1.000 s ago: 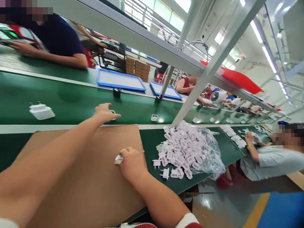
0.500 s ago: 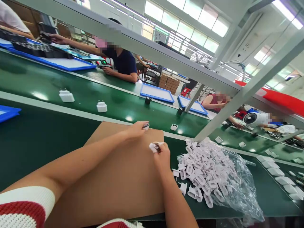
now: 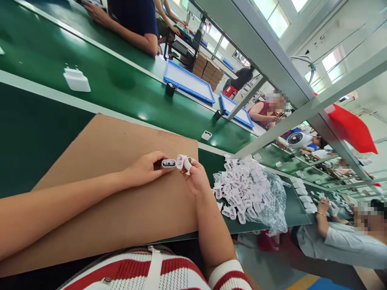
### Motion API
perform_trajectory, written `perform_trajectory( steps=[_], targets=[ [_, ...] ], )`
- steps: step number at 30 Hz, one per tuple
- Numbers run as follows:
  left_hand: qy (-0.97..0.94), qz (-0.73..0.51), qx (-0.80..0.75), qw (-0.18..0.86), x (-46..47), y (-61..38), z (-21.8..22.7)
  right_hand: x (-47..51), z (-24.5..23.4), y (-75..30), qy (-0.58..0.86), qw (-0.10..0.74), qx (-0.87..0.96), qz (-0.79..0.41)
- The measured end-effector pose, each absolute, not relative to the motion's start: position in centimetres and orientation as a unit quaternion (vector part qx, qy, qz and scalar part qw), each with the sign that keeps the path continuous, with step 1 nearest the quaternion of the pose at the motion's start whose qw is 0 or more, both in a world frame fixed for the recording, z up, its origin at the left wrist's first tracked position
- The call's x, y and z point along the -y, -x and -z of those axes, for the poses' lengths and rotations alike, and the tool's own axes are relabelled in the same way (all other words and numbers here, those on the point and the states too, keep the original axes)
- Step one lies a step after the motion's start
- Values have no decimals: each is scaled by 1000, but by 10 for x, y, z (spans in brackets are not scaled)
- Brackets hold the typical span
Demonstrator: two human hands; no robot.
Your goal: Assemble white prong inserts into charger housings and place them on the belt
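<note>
My left hand (image 3: 147,170) is closed around a white charger housing (image 3: 168,163), its open oval end turned right with dark parts and a green edge showing inside. Close by on the right, my right hand (image 3: 196,175) pinches a white plug cap (image 3: 180,162), and another white piece sits among the same fingers. A narrow gap appears between cap and housing. Both hands are above a brown cardboard sheet (image 3: 136,209). Beyond my right hand lies a heap of white plug caps (image 3: 238,189) on a clear plastic bag (image 3: 276,205).
A green conveyor belt (image 3: 115,88) runs across, carrying a white charger (image 3: 76,79), an open white housing (image 3: 207,135) and black blocks. Blue-rimmed trays (image 3: 189,82) line its far side. A grey metal post (image 3: 272,125) slants over the bench. Co-workers sit opposite and at right.
My left hand has come back from the belt's edge with the housing. My right hand has brought the cap beside it. The view has shifted, showing a co-worker at lower right.
</note>
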State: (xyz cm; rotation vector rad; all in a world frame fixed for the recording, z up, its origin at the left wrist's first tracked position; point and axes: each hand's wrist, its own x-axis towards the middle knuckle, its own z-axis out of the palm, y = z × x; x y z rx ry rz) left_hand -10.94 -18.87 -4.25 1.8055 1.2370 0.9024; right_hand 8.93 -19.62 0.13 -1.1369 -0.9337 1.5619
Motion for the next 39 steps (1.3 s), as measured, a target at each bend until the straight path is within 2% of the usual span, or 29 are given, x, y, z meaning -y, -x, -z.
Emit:
perform_trajectory(
  steps=[3, 8, 10, 15, 20, 22, 26, 28, 33, 39],
  targets=[
    [-714, -349, -467, 387, 187, 111, 42, 198, 1, -89, 482, 469, 446, -590],
    [-714, -368, -445, 396, 185, 112, 45, 203, 6, -89, 512, 486, 622, -339],
    [-717, -373, -435, 398, 184, 112, 47, 204, 7, -87, 511, 468, 660, -291],
    [-732, -364, -428, 385, 182, 114, 51, 203, 11, -80, 540, 479, 587, -367],
    [-733, -373, -428, 376, 182, 114, 54, 198, 7, -89, 504, 458, 561, -469],
    [-732, -373, -427, 376, 183, 114, 54, 199, 5, -93, 505, 452, 598, -428],
    [-733, -362, -424, 391, 183, 116, 50, 202, 2, -94, 511, 404, 734, -193],
    [-736, -353, -421, 394, 183, 116, 48, 202, 3, -91, 483, 359, 789, -125],
    [-742, -348, -428, 382, 182, 116, 46, 196, 7, -85, 465, 241, 850, -50],
    [-738, -355, -415, 396, 181, 116, 47, 195, -3, -83, 449, 216, 865, -53]
  ],
)
